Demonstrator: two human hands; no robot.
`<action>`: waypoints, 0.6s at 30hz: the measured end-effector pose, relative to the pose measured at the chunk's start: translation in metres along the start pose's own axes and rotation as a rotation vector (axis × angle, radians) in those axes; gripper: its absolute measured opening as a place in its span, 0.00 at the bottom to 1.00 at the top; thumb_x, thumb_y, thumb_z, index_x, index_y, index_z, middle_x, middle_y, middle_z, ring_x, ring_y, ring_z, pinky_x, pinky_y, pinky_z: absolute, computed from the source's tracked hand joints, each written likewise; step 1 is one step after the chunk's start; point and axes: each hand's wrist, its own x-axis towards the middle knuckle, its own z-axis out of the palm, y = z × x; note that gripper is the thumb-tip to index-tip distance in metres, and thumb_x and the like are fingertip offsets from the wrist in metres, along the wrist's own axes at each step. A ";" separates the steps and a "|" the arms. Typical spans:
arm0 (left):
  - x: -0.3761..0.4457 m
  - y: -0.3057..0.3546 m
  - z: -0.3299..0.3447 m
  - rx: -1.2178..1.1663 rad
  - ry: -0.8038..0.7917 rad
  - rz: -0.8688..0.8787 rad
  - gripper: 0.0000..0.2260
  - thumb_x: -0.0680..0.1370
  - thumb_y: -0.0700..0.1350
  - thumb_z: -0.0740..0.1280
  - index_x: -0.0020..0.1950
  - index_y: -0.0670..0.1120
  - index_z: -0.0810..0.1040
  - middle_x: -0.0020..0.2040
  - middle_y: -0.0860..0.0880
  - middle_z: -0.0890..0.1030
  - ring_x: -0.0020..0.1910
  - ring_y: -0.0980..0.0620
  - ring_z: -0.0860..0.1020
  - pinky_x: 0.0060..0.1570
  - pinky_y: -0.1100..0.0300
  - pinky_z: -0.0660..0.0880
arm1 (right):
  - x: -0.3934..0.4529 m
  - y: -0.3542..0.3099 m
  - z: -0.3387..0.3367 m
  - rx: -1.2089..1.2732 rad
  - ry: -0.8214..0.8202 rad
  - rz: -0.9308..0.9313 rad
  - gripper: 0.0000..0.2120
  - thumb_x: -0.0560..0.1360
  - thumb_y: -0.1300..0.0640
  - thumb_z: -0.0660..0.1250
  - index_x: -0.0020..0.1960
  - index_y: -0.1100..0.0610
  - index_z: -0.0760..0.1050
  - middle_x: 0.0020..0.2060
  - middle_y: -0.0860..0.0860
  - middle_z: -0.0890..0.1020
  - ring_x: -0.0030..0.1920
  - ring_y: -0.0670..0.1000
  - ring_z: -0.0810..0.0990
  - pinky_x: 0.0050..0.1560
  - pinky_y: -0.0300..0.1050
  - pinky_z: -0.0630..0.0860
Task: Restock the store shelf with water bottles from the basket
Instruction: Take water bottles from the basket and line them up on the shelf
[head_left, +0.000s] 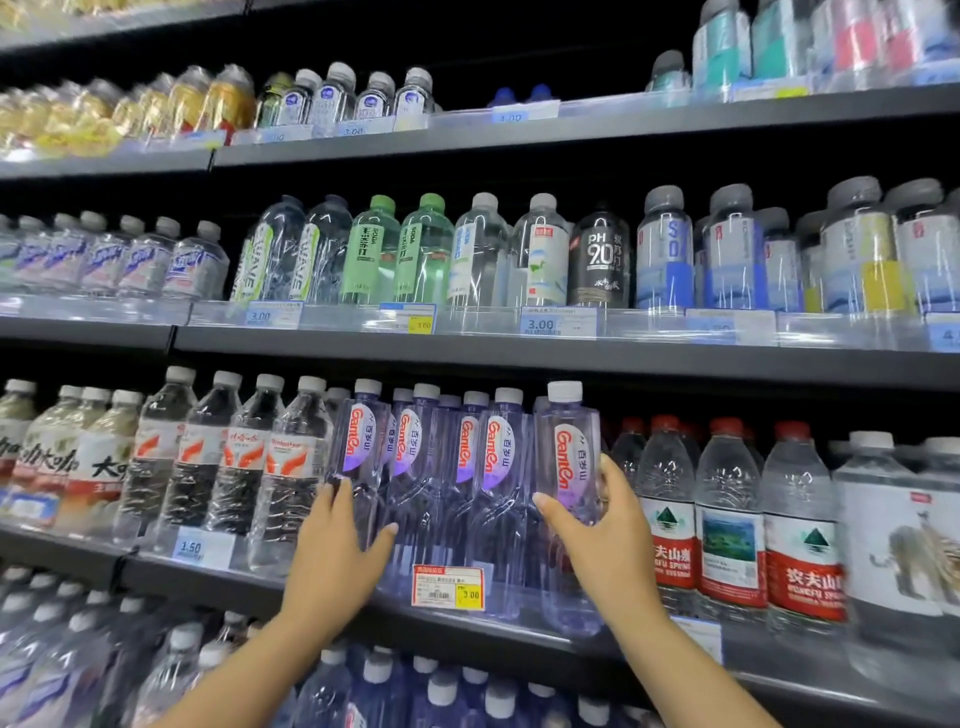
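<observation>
Several purple Ganten water bottles (457, 467) with white caps stand in a row on the third shelf (519, 636). My right hand (597, 540) grips the rightmost Ganten bottle (569, 467) around its lower body; it stands upright at the shelf front. My left hand (332, 551) rests against the leftmost Ganten bottle (358, 447), thumb and fingers around its lower part. The basket is out of view.
Clear bottles with red-orange labels (234, 457) stand left of the purple row, red-capped bottles (727, 519) right of it. A red and yellow price tag (448, 587) hangs on the shelf edge. More bottled drinks fill the shelves above (540, 260) and below (415, 691).
</observation>
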 end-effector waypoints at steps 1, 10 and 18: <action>-0.003 0.004 0.001 -0.008 0.001 0.005 0.35 0.78 0.55 0.65 0.78 0.44 0.52 0.79 0.45 0.52 0.77 0.45 0.51 0.74 0.50 0.55 | 0.000 0.003 0.002 0.000 0.005 0.017 0.38 0.68 0.43 0.73 0.73 0.49 0.61 0.66 0.46 0.71 0.62 0.47 0.72 0.61 0.46 0.72; -0.017 0.039 0.014 -0.020 -0.054 0.171 0.32 0.78 0.58 0.62 0.78 0.52 0.53 0.78 0.51 0.56 0.76 0.51 0.54 0.71 0.52 0.61 | 0.010 0.014 0.005 -0.077 -0.049 0.089 0.38 0.69 0.40 0.71 0.73 0.48 0.59 0.62 0.47 0.76 0.55 0.51 0.78 0.55 0.53 0.78; -0.014 0.048 0.028 0.071 -0.104 0.114 0.31 0.78 0.61 0.60 0.78 0.54 0.53 0.79 0.51 0.44 0.77 0.48 0.48 0.68 0.49 0.65 | -0.012 0.026 -0.005 -0.462 -0.274 0.038 0.51 0.71 0.40 0.68 0.77 0.53 0.35 0.48 0.50 0.73 0.46 0.49 0.76 0.41 0.39 0.74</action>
